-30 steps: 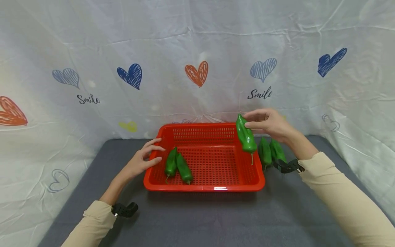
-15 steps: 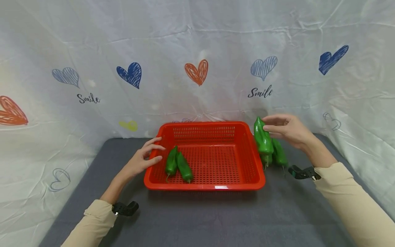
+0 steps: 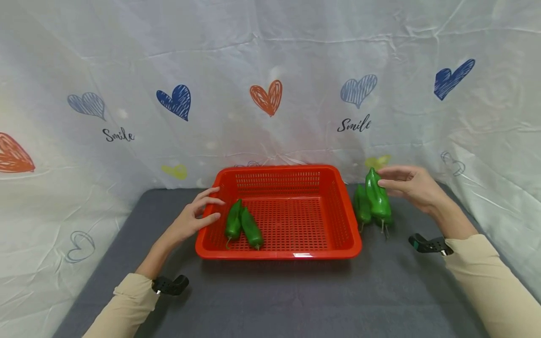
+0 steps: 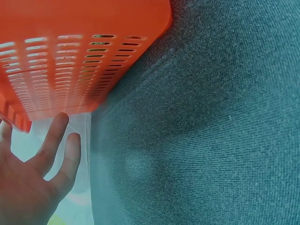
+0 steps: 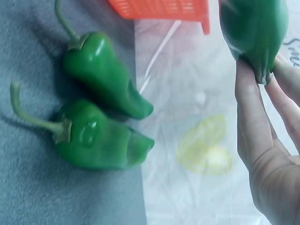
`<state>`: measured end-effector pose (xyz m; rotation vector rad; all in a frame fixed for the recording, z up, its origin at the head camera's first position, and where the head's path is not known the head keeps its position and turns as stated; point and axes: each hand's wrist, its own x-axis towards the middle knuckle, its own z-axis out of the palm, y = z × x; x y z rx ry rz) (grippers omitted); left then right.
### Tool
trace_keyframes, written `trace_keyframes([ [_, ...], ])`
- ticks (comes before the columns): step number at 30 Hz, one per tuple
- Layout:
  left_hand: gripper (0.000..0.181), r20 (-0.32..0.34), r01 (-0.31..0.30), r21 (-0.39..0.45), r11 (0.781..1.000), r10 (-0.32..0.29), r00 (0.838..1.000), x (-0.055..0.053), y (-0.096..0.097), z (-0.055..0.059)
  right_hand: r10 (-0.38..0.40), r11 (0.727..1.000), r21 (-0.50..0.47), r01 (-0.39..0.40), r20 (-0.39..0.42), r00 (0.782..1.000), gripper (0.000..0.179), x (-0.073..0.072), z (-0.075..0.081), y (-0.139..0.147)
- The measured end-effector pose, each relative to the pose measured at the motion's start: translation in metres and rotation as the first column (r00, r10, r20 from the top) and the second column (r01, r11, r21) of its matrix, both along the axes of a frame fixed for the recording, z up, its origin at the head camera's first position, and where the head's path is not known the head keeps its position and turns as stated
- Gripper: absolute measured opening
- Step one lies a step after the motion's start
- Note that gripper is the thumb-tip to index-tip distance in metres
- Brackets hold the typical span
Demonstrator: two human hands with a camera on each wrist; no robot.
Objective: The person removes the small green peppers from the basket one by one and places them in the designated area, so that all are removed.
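The right hand [image 3: 411,187] pinches a held pepper [image 3: 377,198] near its narrow tip, between thumb and fingers, the body hanging stem-down in the air. So slim a hold on smooth, glossy skin could let it slip or swivel, I judge, the weight sitting below the fingers. In the head view it overlaps two others lying on the dark table [image 3: 274,298], but the right wrist view shows it apart from them: the near-basket pepper [image 5: 101,70] and the outer pepper [image 5: 101,138], just beside each other. Lowered there, it might knock or roll one, or snag a stem. To the left is the red basket [image 3: 279,255], with the left pepper [image 3: 233,223] and the leaning pepper [image 3: 251,229] inside, near its left wall. The left hand [image 3: 188,220] grasps nothing, its fingers spread at the left rim; whether they touch it I cannot tell, so a bump might shift the basket.
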<state>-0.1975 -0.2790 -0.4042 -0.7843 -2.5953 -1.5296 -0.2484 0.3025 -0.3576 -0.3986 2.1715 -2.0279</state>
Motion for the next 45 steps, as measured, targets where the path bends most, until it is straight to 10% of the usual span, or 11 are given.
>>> trace_keyframes([
  [45, 0.03, -0.006, -0.01, -0.001, 1.0, 0.01, 1.0, 0.001, 0.001, 0.001, -0.064, 0.981, 0.183, 0.065, -0.011, 0.998, 0.029, -0.029, -0.057, 0.088],
])
